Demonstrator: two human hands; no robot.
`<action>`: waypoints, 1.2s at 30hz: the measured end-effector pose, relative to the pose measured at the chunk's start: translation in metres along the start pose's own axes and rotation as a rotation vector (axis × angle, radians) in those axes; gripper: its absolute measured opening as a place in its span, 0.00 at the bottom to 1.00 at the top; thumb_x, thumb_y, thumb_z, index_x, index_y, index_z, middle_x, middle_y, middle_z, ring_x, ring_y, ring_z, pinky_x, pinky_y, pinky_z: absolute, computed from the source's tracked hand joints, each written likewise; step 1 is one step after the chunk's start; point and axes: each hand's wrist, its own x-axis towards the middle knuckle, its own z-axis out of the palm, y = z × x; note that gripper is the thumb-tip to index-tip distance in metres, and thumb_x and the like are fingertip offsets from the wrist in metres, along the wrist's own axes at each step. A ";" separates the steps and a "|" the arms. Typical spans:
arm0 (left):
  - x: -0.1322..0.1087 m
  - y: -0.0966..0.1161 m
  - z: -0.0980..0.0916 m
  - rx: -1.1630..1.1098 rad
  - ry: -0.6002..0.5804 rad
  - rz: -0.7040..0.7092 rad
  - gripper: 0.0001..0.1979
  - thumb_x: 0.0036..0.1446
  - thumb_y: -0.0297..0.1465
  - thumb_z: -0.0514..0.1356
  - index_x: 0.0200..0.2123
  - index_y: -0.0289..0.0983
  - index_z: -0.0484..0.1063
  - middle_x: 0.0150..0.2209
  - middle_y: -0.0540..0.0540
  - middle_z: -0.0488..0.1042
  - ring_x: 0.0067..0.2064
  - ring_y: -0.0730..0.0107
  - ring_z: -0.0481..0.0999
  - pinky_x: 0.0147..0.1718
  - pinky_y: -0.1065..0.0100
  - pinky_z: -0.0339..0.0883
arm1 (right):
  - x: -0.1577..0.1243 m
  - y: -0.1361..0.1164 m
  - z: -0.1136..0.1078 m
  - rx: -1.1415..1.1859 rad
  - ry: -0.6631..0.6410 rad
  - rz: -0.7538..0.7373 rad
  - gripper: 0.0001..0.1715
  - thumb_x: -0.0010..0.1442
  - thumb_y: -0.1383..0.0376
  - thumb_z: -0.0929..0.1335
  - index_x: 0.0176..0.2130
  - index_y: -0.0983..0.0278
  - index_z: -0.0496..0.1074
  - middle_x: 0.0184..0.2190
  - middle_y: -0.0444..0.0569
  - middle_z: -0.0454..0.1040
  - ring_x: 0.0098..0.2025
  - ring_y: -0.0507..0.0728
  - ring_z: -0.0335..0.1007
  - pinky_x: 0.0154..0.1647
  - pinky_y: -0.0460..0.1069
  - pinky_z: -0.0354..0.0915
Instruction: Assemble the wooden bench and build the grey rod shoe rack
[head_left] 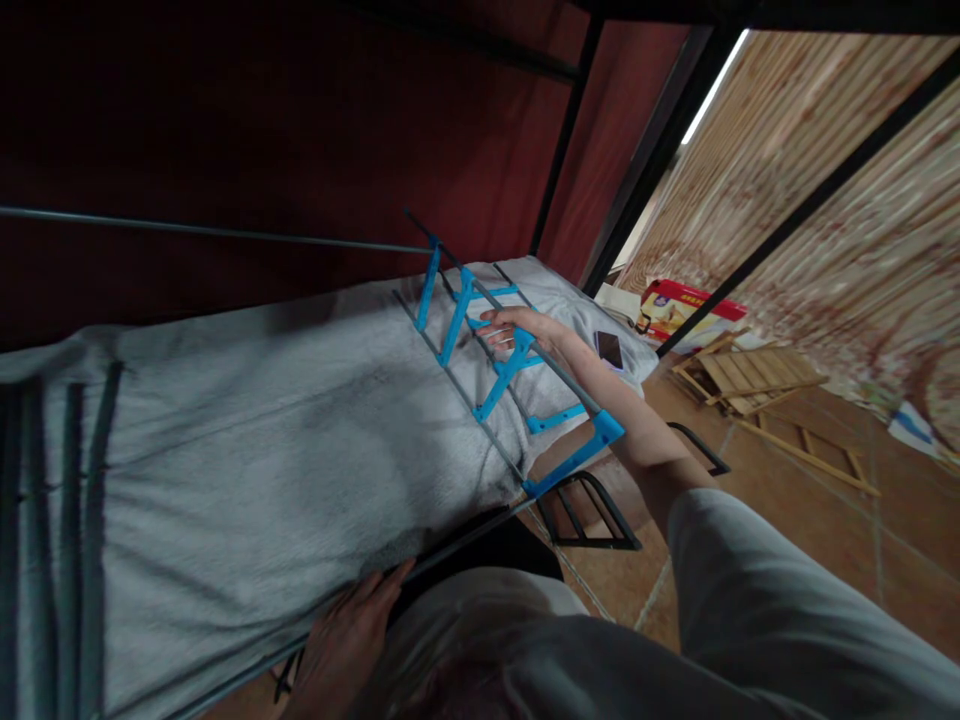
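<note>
A grey rack with bright blue plastic connectors (504, 365) lies across a bed covered by a grey blanket (247, 430). My right hand (517, 328) reaches out over the rack, its fingers curled around one of the grey rods near a blue connector. My left hand (352, 625) rests at the near edge of the bed, fingers stretched against the dark bed rail (457, 540). A phone (609, 349) lies on the blanket just beyond my right wrist.
A dark metal bunk frame (637, 160) rises overhead, with a red curtain behind. On the tiled floor to the right lie wooden slatted frames (750, 375), a red box (686, 305) and black wire pieces (589, 510). Dark bars (52, 540) stand at far left.
</note>
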 end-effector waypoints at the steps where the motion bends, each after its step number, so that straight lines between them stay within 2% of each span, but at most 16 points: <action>1: -0.001 -0.002 0.000 -0.001 0.006 0.001 0.25 0.65 0.28 0.44 0.61 0.49 0.67 0.51 0.48 0.78 0.48 0.64 0.79 0.48 0.63 0.73 | -0.003 0.000 0.002 0.011 0.004 -0.002 0.14 0.58 0.70 0.65 0.46 0.66 0.67 0.38 0.52 0.79 0.29 0.51 0.73 0.30 0.46 0.73; 5: -0.002 -0.014 -0.003 0.045 0.043 -0.040 0.25 0.66 0.30 0.45 0.62 0.50 0.66 0.55 0.49 0.76 0.50 0.63 0.79 0.48 0.64 0.74 | -0.013 0.002 0.005 0.035 -0.002 0.011 0.15 0.57 0.73 0.64 0.46 0.66 0.66 0.38 0.52 0.79 0.29 0.51 0.73 0.29 0.46 0.73; 8: 0.003 -0.022 -0.012 0.109 0.072 -0.120 0.25 0.67 0.30 0.43 0.63 0.49 0.64 0.57 0.48 0.74 0.50 0.61 0.79 0.47 0.63 0.74 | -0.018 0.007 0.002 0.059 0.004 0.006 0.13 0.58 0.71 0.64 0.45 0.66 0.67 0.38 0.53 0.79 0.28 0.52 0.73 0.30 0.46 0.73; 12: 0.023 -0.023 -0.029 0.120 0.089 -0.242 0.25 0.68 0.29 0.42 0.63 0.42 0.65 0.58 0.44 0.73 0.52 0.61 0.78 0.48 0.64 0.74 | -0.020 0.015 -0.003 0.093 0.065 -0.030 0.12 0.58 0.68 0.65 0.44 0.66 0.69 0.40 0.54 0.78 0.29 0.52 0.73 0.30 0.47 0.72; 15: 0.043 -0.022 -0.041 0.126 0.116 -0.275 0.25 0.68 0.28 0.41 0.65 0.38 0.62 0.58 0.41 0.73 0.52 0.61 0.78 0.48 0.64 0.73 | -0.021 0.018 -0.002 0.117 0.115 -0.073 0.13 0.56 0.67 0.67 0.44 0.65 0.69 0.44 0.54 0.77 0.32 0.52 0.73 0.31 0.47 0.73; 17: 0.056 -0.023 -0.049 0.157 0.147 -0.271 0.25 0.68 0.28 0.42 0.64 0.37 0.62 0.57 0.39 0.73 0.52 0.60 0.78 0.49 0.62 0.72 | -0.021 0.019 0.002 0.133 0.133 -0.120 0.17 0.52 0.68 0.69 0.44 0.63 0.69 0.47 0.53 0.75 0.36 0.53 0.74 0.35 0.49 0.75; 20: 0.076 -0.033 -0.062 0.189 0.206 -0.315 0.24 0.68 0.28 0.43 0.64 0.37 0.63 0.56 0.38 0.74 0.49 0.60 0.79 0.47 0.61 0.72 | -0.020 0.019 0.010 0.146 0.117 -0.181 0.28 0.44 0.71 0.70 0.47 0.60 0.69 0.54 0.50 0.70 0.43 0.54 0.74 0.42 0.50 0.75; 24: 0.113 -0.064 -0.088 0.178 0.281 -0.446 0.24 0.70 0.34 0.40 0.64 0.39 0.61 0.51 0.37 0.77 0.43 0.59 0.81 0.40 0.61 0.73 | -0.015 0.020 0.016 0.171 0.078 -0.217 0.37 0.37 0.74 0.68 0.49 0.56 0.70 0.60 0.47 0.66 0.50 0.57 0.72 0.53 0.55 0.72; 29: 0.175 -0.101 -0.131 0.224 0.306 -0.435 0.23 0.69 0.32 0.41 0.62 0.36 0.62 0.48 0.35 0.77 0.42 0.58 0.80 0.39 0.62 0.70 | 0.003 0.024 0.010 0.162 0.068 -0.268 0.42 0.36 0.72 0.67 0.52 0.49 0.70 0.63 0.41 0.63 0.64 0.62 0.61 0.60 0.58 0.66; 33: 0.221 -0.110 -0.157 0.242 0.302 -0.392 0.23 0.66 0.23 0.43 0.60 0.35 0.65 0.48 0.37 0.76 0.43 0.61 0.79 0.40 0.64 0.68 | 0.023 0.025 0.005 0.125 0.046 -0.281 0.44 0.37 0.69 0.67 0.55 0.47 0.69 0.65 0.40 0.61 0.67 0.62 0.56 0.61 0.59 0.64; 36: 0.246 -0.111 -0.168 0.258 0.279 -0.382 0.24 0.65 0.21 0.43 0.61 0.35 0.64 0.48 0.38 0.75 0.44 0.60 0.79 0.43 0.64 0.68 | 0.038 0.022 0.005 0.093 0.063 -0.298 0.45 0.37 0.68 0.67 0.56 0.47 0.68 0.67 0.39 0.58 0.67 0.63 0.57 0.60 0.58 0.64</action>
